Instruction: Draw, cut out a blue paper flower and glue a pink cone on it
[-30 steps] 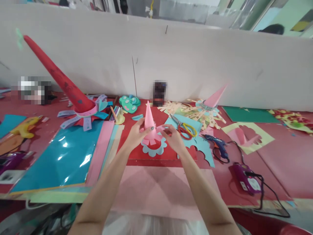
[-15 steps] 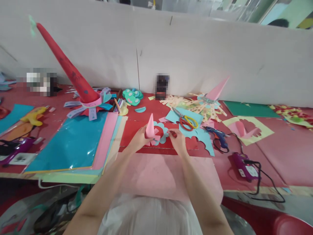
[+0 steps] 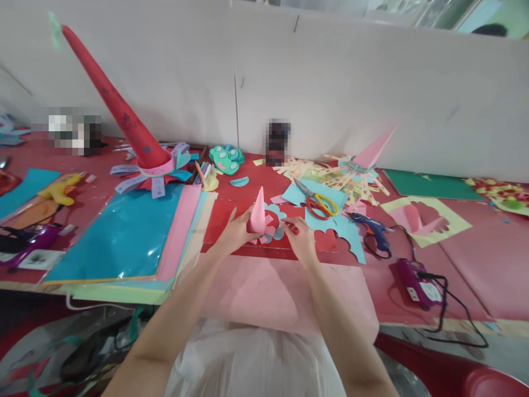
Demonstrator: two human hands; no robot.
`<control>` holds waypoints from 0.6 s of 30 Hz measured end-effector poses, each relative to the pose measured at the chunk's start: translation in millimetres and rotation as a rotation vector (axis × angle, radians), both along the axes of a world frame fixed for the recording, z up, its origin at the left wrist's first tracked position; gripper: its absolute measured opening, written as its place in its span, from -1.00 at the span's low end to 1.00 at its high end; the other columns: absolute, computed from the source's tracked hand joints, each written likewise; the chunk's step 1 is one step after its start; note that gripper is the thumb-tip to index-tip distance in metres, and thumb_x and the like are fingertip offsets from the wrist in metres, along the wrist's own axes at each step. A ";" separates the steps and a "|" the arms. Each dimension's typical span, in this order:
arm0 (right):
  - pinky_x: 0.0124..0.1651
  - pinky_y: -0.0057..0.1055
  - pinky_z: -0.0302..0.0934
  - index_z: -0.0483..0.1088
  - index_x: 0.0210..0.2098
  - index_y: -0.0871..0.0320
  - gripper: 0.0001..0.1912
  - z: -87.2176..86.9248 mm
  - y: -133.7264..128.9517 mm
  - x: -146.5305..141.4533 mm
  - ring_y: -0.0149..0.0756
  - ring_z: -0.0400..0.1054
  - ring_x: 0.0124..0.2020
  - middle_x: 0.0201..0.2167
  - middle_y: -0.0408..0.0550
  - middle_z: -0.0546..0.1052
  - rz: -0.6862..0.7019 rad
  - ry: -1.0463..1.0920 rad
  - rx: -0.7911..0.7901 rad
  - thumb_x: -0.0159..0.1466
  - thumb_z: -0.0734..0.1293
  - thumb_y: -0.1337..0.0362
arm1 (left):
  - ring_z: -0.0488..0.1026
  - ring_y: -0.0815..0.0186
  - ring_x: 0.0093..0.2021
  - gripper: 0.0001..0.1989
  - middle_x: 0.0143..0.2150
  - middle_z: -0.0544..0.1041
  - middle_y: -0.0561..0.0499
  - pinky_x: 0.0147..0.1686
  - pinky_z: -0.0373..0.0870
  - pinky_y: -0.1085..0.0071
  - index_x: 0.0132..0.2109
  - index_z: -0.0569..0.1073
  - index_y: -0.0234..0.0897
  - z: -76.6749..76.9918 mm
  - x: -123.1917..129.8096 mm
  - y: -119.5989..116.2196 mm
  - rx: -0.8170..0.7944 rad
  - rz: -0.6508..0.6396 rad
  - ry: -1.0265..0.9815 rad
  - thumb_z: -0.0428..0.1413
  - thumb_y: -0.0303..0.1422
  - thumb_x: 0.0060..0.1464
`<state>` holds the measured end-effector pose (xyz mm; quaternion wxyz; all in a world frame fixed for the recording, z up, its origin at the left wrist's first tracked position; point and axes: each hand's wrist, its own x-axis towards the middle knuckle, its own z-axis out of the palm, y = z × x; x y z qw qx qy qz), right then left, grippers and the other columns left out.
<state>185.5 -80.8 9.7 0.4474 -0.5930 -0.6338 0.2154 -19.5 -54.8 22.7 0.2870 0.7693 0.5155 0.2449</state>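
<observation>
My left hand (image 3: 237, 231) is closed round the lower part of a small pink paper cone (image 3: 258, 214), which stands upright with pink tabs at its base. Just right of the cone is a light blue scalloped paper ring (image 3: 278, 210) over red paper (image 3: 219, 220). My right hand (image 3: 301, 237) has its thumb and fingers pinched at the ring's right edge. Scissors (image 3: 317, 203) with red and yellow handles lie beyond my right hand on light blue paper.
A blue glue gun (image 3: 374, 230) lies on the right, near a purple power strip (image 3: 419, 284) with black cables. On the left, a tall red cone (image 3: 119, 110) stands behind blue sheets (image 3: 119, 237). Pink paper (image 3: 256, 286) covers the table's front edge.
The view has shifted slightly. The pink cone now stands a little straighter in my left hand, which shows a finger raised. My right hand stays at the ring's right edge.
</observation>
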 end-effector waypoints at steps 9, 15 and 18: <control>-0.16 -0.27 0.30 0.48 -0.18 0.16 -0.59 -4.1 3.8 0.6 -0.20 0.44 -0.24 -0.24 0.06 0.56 -0.022 0.244 -0.123 0.19 0.27 -0.03 | 0.30 0.14 0.21 -0.46 0.17 0.42 -0.04 0.33 -0.34 0.04 0.13 0.31 -0.13 3.6 6.9 -5.0 0.105 -0.034 -0.039 0.20 -0.22 -0.01; -0.19 -0.31 0.28 0.48 -0.31 0.16 -0.61 1.8 1.0 -3.4 -0.20 0.46 -0.28 -0.34 0.02 0.58 0.079 0.377 -0.214 0.17 0.28 -0.04 | 0.16 0.20 0.30 -0.48 0.26 0.30 -0.03 0.34 -0.38 0.07 0.17 0.27 -0.08 7.1 10.3 -12.0 0.175 -0.181 -0.017 0.17 -0.23 0.05; -0.23 -0.34 0.26 0.47 -0.42 0.17 -0.62 4.5 0.8 -2.8 -0.25 0.42 -0.36 -0.43 -0.02 0.56 0.060 0.410 -0.238 0.15 0.31 -0.04 | 0.04 0.11 0.35 -0.35 0.33 0.18 -0.07 0.33 -0.30 0.04 0.24 0.18 -0.07 7.3 11.2 -12.6 0.133 -0.180 -0.063 0.19 -0.18 0.02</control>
